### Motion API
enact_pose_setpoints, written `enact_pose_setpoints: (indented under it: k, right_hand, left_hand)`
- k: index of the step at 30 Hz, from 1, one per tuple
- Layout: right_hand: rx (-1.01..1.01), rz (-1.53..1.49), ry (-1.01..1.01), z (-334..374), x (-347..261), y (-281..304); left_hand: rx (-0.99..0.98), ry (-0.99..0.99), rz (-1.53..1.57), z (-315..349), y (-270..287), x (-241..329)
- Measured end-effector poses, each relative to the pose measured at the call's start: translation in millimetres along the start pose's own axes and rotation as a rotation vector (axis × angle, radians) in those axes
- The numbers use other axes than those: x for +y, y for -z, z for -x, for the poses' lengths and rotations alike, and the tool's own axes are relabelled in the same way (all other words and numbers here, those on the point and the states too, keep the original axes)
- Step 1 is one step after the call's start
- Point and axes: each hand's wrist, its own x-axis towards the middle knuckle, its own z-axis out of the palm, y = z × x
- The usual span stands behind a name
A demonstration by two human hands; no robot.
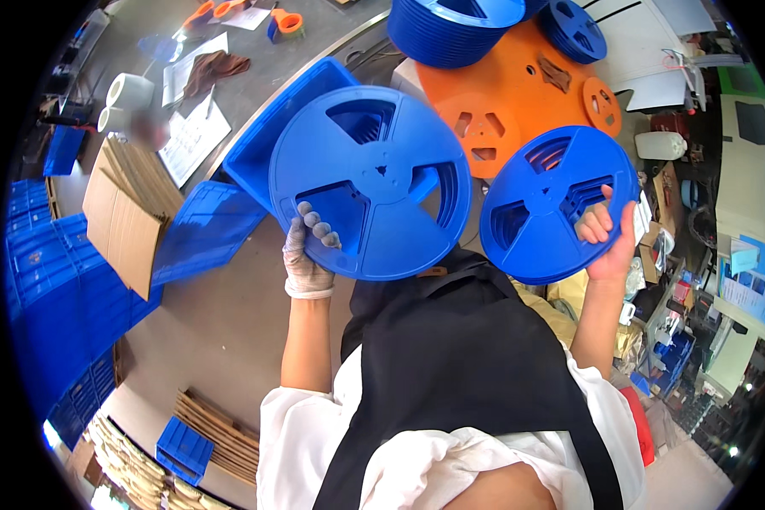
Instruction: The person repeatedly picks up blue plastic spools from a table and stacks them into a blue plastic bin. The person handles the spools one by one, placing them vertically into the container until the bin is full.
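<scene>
My left hand (pixel 308 259), in a pale glove with grey fingertips, grips the lower left rim of a large blue plastic reel (pixel 408 225). Its fingers come through one of the reel's cut-out windows. My bare right hand (pixel 608 238) is closed on the right edge of a short stack of blue reels (pixel 527 234), fingers hooked into a window. Both loads are held up side by side in front of my black apron (pixel 476 365), a small gap between them. An open blue bin (pixel 251 157) is partly hidden behind the left reel.
Ahead, an orange round surface (pixel 561 106) carries a tall stack of blue reels (pixel 450 42) and a smaller stack (pixel 574 34). A grey worktable (pixel 314 25) holds papers, a brown cloth (pixel 215 70) and orange-handled tools. Blue crates (pixel 51 263) and cardboard (pixel 123 221) stand left.
</scene>
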Motion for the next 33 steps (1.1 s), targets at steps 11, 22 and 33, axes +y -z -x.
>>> enact_pose_setpoints:
  k: [11,22,33]
  right_hand:
    - [-0.211,-0.162,0.061,25.1,-16.5,15.6]
    - [-0.529,-0.573,0.017,35.8,-2.0,-2.4]
    - [-0.466,-0.557,-0.080,34.2,19.5,-25.6]
  left_hand:
    - [-0.112,-0.097,-0.170,10.4,-10.5,9.9]
    - [0.129,-0.255,-1.213,16.1,-9.3,-33.2]
    - [-0.133,-0.336,-1.189,23.0,-32.0,-61.8]
